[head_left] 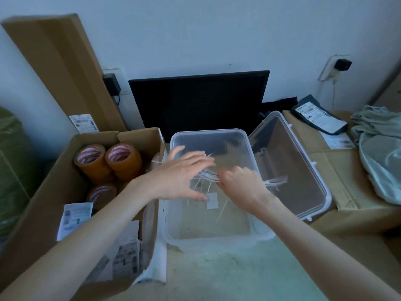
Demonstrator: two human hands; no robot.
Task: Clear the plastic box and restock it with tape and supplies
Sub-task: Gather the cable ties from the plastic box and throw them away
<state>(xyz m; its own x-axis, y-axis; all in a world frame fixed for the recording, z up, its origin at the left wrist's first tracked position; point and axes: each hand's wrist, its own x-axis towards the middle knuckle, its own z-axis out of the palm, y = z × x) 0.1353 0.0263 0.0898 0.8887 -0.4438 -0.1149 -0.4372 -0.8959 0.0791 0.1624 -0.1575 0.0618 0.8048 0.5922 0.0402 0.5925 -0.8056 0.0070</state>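
Head view, left hand spread, right hand gripping zip ties

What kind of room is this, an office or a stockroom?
Probably a small packing or storage corner: a cardboard box of packing tape rolls, a labelled mailing pouch on another carton, and a dark monitor against the wall.

Box: clear plastic, rectangular, open, upright at frame centre. Inside: loose white cable ties, bunched mid-box, some strays toward 5 o'clock; small white label on floor just below bunch. Lid: clear, white-rimmed, off, tilted against box's 3 o'clock wall. Tape rolls: brown, red-white cores, stacked in cardboard carton at box's 9 o'clock.
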